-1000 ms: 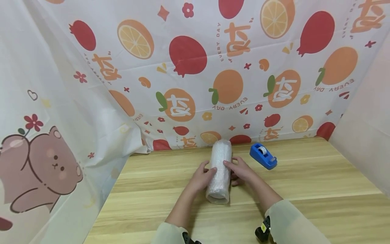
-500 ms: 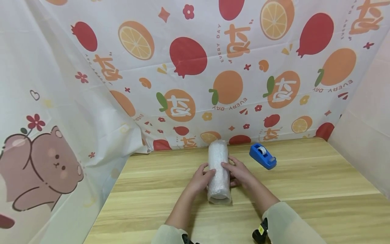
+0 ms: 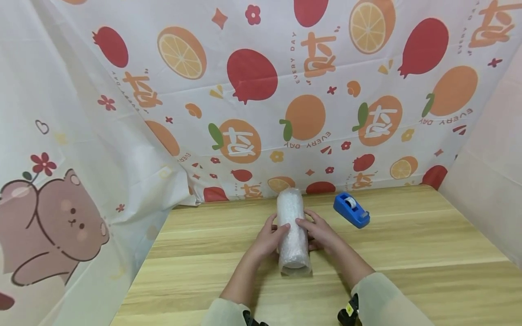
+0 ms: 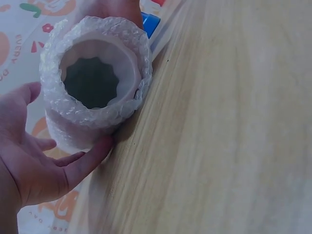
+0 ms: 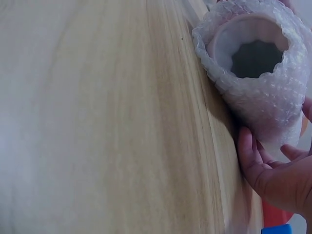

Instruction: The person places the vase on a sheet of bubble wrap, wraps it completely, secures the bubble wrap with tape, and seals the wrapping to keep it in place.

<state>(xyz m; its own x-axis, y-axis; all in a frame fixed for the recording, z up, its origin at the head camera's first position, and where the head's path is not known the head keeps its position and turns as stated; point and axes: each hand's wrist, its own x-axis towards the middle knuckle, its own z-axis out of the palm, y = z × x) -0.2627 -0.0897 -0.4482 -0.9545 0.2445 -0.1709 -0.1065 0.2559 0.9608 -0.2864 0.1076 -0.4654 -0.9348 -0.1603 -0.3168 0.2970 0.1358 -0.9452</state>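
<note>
A vase-like hollow piece in bubble wrap (image 3: 291, 208) lies lengthwise on the wooden table, its near end facing me. Both wrist views look into its round mouth, where a pale rim (image 4: 129, 73) and a fluted inner wall show. On its left side my left hand (image 3: 267, 237) holds it, thumb on top and fingers down the side. My right hand (image 3: 322, 232) holds the right side likewise, thumb on the wrap and fingertips low near the table. Parts of the fingers are hidden behind the bundle.
A blue tape dispenser (image 3: 351, 209) with a clear roll stands to the right, behind my right hand. The wooden table (image 3: 195, 271) ends at a fruit-print curtain (image 3: 253, 90) at the back. More sheeting (image 3: 489, 181) hangs on the right.
The wrapped vase has turned slightly on the table: its near end shifted right, its far end left. Both hands have stayed on its sides with small shifts. The dispenser has not moved.
</note>
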